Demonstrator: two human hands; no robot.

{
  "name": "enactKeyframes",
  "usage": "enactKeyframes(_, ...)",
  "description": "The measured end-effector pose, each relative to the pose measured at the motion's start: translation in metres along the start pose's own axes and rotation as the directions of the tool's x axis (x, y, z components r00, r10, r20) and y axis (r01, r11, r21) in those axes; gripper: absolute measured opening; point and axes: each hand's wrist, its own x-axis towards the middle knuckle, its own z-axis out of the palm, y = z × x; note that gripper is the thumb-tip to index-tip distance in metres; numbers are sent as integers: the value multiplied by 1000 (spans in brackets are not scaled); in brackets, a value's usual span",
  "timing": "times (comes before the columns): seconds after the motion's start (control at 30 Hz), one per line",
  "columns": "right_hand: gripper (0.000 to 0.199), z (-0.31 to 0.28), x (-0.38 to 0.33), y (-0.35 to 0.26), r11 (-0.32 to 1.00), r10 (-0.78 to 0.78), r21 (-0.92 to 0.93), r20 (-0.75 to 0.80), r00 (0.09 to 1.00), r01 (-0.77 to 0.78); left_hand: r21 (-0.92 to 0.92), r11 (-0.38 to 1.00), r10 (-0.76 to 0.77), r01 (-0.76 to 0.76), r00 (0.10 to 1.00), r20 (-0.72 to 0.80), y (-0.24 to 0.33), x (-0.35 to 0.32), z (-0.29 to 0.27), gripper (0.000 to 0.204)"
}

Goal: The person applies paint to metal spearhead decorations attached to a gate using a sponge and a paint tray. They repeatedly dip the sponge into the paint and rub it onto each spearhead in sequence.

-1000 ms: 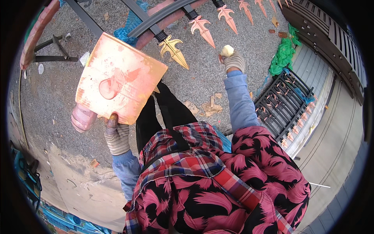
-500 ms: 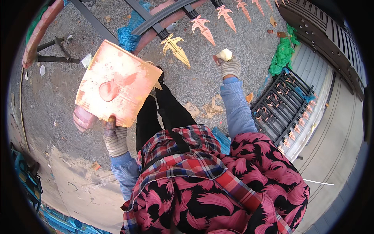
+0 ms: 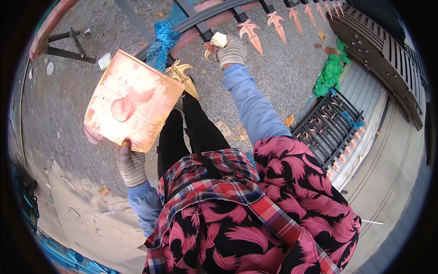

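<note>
Logged from my remote seat; landmark: the dark curved rail [image 3: 205, 17].

Item: square board [image 3: 150, 86], pink smear on top, below the rail's left part. Left hand [image 3: 131, 166], further below the rail, clamps the board's edge, thumb on top; under-side fingers hidden, so I cannot tell their set.

Item: pale block [image 3: 219, 39], just below the rail, pinched in the curled fingers of the right hand [image 3: 231, 51]. Contact with the partly hidden gold point behind: cannot tell.

Progress, my judgement: partway. Pink spear points [image 3: 250, 36] run along the rail rightward and look coated; the gold spear point [image 3: 181, 76] below its left part, and what shows of the hidden one, look uncoated.

Changes against the earlier frame: the right hand has moved leftward, nearer the rail; the gold spear point beside the board shows more; the left hand's grip matches.
</note>
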Motion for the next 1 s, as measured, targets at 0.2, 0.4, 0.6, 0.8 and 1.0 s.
enactKeyframes(0.2,34,25,23,22,954,239,207,-84,967,-217,-22,999,40,-41,999,-33,-4,2,-11,67)
enactKeyframes(0.4,36,15,-7,-6,991,30,-135,81,996,-19,-44,999,15,-16,1000,-9,-4,1,-13,66)
enactKeyframes(0.6,42,19,-4,14,993,116,6,30,993,-116,-89,996,-19,21,999,27,1,0,-13,62)
enactKeyframes(0.8,36,3,-9,-6,992,99,-89,144,985,-86,-82,996,-31,38,995,90,3,-3,-5,60)
enactKeyframes(1.0,36,-31,-67,33,986,143,-96,57,988,-138,-83,992,-76,96,973,217,4,2,1,60)
